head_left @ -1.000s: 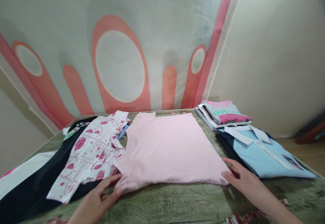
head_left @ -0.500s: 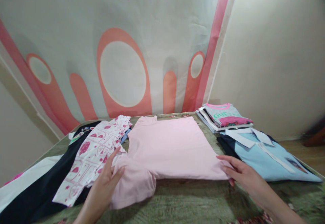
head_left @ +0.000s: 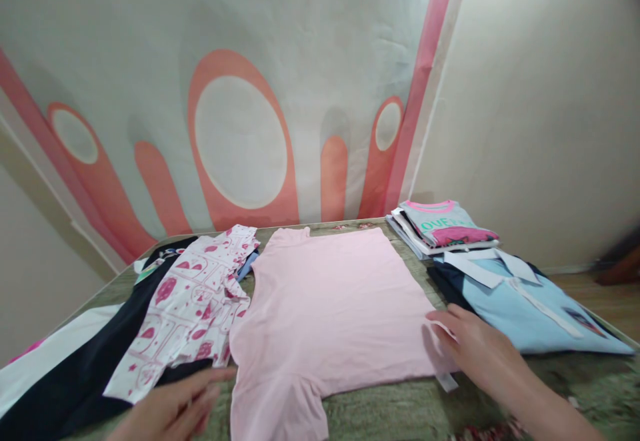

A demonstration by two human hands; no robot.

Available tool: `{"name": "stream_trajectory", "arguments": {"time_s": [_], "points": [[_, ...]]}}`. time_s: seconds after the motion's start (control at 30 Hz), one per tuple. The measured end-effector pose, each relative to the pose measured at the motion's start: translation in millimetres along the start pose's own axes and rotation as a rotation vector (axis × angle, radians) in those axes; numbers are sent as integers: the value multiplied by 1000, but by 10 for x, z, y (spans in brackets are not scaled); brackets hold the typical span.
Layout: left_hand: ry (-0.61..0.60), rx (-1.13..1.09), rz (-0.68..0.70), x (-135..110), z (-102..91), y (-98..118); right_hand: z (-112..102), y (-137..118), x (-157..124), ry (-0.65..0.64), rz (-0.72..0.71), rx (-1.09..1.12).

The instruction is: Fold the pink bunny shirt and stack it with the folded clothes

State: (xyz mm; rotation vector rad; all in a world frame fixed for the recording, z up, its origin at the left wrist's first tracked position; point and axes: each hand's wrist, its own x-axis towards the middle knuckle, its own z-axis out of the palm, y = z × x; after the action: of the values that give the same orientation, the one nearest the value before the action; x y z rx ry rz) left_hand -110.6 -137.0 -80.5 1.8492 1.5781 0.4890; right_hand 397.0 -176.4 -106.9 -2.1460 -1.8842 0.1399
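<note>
A pale pink T-shirt (head_left: 325,301) lies spread sideways on the table, one sleeve reaching down to the bottom edge of view. At the shirt's lower right corner my right hand (head_left: 480,344) is closed, pinching the hem fabric. A small white tag (head_left: 447,382) shows below those fingers. My left hand (head_left: 173,404) is off the shirt, just left of its sleeve, fingers stretched out and a little blurred. Beside it lies a white garment with a pink-red print (head_left: 185,301), on top of black clothing (head_left: 85,368).
At the back right stands a folded stack topped by a grey shirt with pink trim (head_left: 445,221). A light blue garment with a white collar (head_left: 530,314) lies folded in front of it. White clothing (head_left: 65,334) lies far left on the wood-patterned table (head_left: 380,414). A wall backs the table.
The shirt's near side has spread toward me, its sleeve now lower. My left hand has let go of it and moved down and left. My right hand stays at the hem corner.
</note>
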Motion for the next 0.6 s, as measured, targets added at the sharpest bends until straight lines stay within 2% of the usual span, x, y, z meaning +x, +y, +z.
{"name": "stream_trajectory", "arguments": {"time_s": [0.07, 0.1, 0.13, 0.2, 0.27, 0.33, 0.4, 0.6], "points": [[63, 73, 99, 415, -72, 336, -27, -417, 208, -4, -202, 23], [91, 92, 157, 646, -20, 505, -3, -648, 309, -31, -310, 62], [104, 131, 210, 871, 91, 650, 46, -876, 400, -53, -404, 105], [143, 245, 284, 1256, 433, 818, 207, -1267, 535, -123, -544, 152], [143, 384, 296, 1513, 801, 800, 399, -1516, 595, -183, -587, 175], [200, 534, 388, 1648, 1044, 651, 553, -1617, 589, -189, -588, 187], [231, 650, 432, 1703, 1098, 473, 624, -1613, 554, -195, -581, 195], [256, 800, 258, 1791, 763, 182, 564, -1341, 429, -208, -513, 170]]}}
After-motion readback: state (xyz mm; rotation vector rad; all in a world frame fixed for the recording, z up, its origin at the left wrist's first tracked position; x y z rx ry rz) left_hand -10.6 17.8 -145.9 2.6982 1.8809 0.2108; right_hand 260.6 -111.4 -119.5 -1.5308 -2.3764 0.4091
